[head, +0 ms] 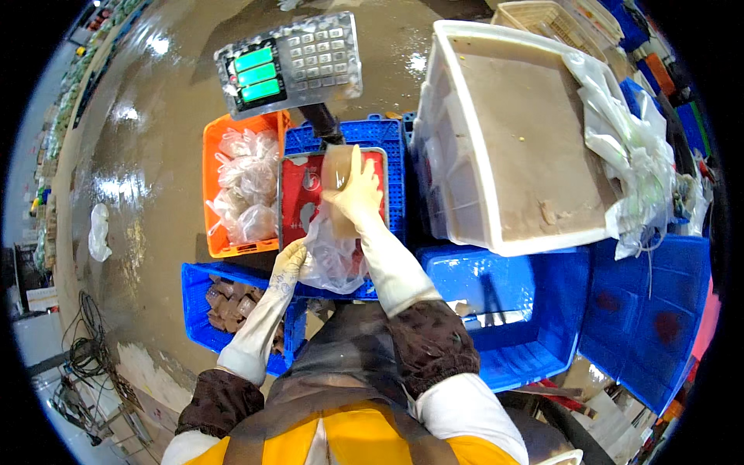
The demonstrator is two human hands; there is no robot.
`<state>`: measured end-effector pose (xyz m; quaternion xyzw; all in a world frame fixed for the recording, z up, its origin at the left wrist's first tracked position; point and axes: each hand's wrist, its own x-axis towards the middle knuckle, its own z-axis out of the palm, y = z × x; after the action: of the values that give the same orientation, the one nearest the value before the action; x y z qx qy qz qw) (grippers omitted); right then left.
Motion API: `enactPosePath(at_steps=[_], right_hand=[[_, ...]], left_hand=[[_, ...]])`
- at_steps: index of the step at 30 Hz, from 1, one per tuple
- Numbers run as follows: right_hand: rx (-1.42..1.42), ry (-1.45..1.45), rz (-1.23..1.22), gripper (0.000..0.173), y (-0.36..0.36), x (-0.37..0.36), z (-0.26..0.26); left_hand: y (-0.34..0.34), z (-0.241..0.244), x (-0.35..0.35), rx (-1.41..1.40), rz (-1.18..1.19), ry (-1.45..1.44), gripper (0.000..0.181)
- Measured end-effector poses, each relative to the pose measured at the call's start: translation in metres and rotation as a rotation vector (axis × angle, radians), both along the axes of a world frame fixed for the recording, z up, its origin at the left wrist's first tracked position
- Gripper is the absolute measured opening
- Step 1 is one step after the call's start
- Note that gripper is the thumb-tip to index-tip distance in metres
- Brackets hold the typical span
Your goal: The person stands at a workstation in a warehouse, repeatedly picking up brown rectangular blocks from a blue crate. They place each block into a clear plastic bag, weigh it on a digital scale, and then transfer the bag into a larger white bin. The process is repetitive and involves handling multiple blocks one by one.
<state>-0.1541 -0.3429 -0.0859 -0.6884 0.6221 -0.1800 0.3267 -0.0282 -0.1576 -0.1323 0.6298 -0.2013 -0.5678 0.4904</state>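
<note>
My left hand [290, 258], in a long cream rubber glove, pinches the edge of a clear plastic bag [334, 270]. My right hand [356, 195], gloved likewise, grips a smooth brown block [337, 163], with its fingers along the far right side and its thumb toward the left. The block is blurred, and its near end overlaps the bag; how far it sits inside cannot be made out. Both lie over the red platform [293, 203] of a digital scale. On a post beyond, the scale's display panel [288, 64] shows three lit green windows and a keypad.
An orange crate [212, 232] left of the scale holds several filled plastic bags. Brown pieces [232, 302] fill a blue crate [195, 308] nearer me. At right stands a large white tub [494, 221] of brown liquid, plastic sheeting [628, 133] over its rim, beside a blue bin [558, 314].
</note>
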Motion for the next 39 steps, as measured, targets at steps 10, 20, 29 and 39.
enactPosePath(at_steps=[10, 20, 29, 39], right_hand=[[0.461, -0.399, 0.111, 0.057, -0.066, 0.016, -0.092], [0.158, -0.109, 0.74, 0.058, 0.022, -0.007, 0.006], [0.297, 0.273, 1.183, 0.058, 0.004, 0.031, -0.003], [-0.067, 0.259, 0.938, 0.056, 0.048, 0.003, 0.016]], left_hand=[[0.014, -0.009, 0.039, -0.001, 0.423, 0.534, 0.03], [-0.016, 0.018, 0.049, -0.047, 0.516, 0.691, 0.03], [0.009, 0.037, 0.052, -0.141, 0.37, 0.572, 0.033], [-0.015, 0.14, 0.035, -0.16, 0.232, 0.433, 0.035]])
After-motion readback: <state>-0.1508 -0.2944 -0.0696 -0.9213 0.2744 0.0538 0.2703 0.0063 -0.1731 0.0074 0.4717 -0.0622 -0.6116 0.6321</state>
